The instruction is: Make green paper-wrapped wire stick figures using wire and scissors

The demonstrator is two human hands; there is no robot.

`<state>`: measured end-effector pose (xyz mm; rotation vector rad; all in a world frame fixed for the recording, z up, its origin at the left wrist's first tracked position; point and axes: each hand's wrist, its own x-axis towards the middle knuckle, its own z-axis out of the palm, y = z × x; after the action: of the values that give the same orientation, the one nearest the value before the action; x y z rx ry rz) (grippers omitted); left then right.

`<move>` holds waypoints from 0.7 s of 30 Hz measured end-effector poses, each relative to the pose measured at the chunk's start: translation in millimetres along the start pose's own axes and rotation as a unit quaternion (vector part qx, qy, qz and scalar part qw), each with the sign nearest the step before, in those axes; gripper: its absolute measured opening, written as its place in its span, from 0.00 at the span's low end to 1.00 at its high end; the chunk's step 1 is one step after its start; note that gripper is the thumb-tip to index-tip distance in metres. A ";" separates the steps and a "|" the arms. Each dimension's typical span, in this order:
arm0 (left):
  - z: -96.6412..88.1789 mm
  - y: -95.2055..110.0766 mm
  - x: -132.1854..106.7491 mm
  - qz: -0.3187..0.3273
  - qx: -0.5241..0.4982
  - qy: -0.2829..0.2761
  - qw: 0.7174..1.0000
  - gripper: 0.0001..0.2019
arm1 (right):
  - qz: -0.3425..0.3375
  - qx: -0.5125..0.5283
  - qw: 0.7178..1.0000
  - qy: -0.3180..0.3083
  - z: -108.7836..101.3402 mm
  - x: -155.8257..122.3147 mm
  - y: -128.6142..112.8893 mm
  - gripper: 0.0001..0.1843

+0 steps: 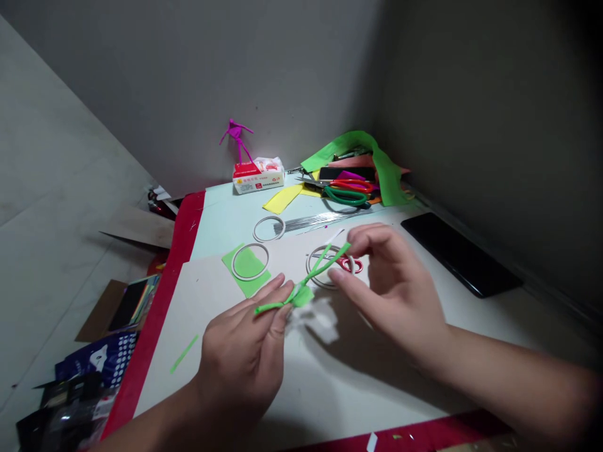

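Note:
My left hand (pixel 247 342) pinches a small green stick figure (pixel 300 290) that looks made of twisted crepe paper, held above the tabletop. One thin limb pokes out over my left fingers, and two longer limbs point up and to the right. Near the end of those limbs is my right hand (pixel 396 282), thumb and forefinger apart with a gap between them. Its forefinger is close to one limb tip; whether they touch I cannot tell. Beneath the limbs lie a ring of tape (pixel 308 267) and small red-handled scissors (pixel 351 264), both partly covered.
Two pale rings (pixel 250 262) (pixel 269 229), a green paper square (pixel 245 290) and thin wires (pixel 320 220) lie ahead. Behind stand a tissue pack (pixel 259 179), a magenta stick figure (pixel 236 135), scissors (pixel 348 193) and crepe strips (pixel 389 176). A black phone (pixel 459 254) lies right.

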<state>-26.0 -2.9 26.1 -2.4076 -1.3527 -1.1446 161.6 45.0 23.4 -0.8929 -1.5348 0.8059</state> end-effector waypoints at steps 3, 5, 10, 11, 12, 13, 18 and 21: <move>0.6 -0.3 -2.0 0.016 0.012 0.005 1.000 0.12 | -0.002 0.013 0.998 -0.065 0.0 -3.0 -9.1 0.06; 2.1 -0.5 -3.5 0.028 0.019 0.012 0.999 0.14 | 0.074 0.024 0.987 -0.138 3.9 -3.8 -11.1 0.04; 7.9 1.4 -4.1 0.087 0.050 0.018 0.995 0.16 | 0.257 0.175 0.928 -0.206 12.0 -1.4 -3.8 0.04; 9.1 1.8 -4.2 0.100 0.056 0.024 0.993 0.16 | 0.275 0.201 0.916 -0.213 12.1 -0.9 -2.4 0.05; 10.1 2.2 -4.4 0.109 0.063 0.032 0.992 0.16 | 0.289 0.217 0.907 -0.217 11.7 -0.5 -1.4 0.06; 10.9 2.3 -4.8 0.113 0.070 0.038 0.990 0.16 | 0.300 0.226 0.901 -0.220 11.3 -0.2 -0.7 0.07; 11.3 1.2 -6.0 0.130 0.094 0.019 0.987 0.15 | 0.324 0.240 0.888 -0.219 11.1 -1.0 0.7 0.11; 11.2 1.0 -6.0 0.134 0.089 0.014 0.987 0.15 | 0.324 0.239 0.889 -0.217 11.3 -1.8 2.0 0.10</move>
<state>-21.0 -2.2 14.4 -2.3452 -1.0347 -0.9410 150.8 44.2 19.3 -0.8856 -1.2944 1.8864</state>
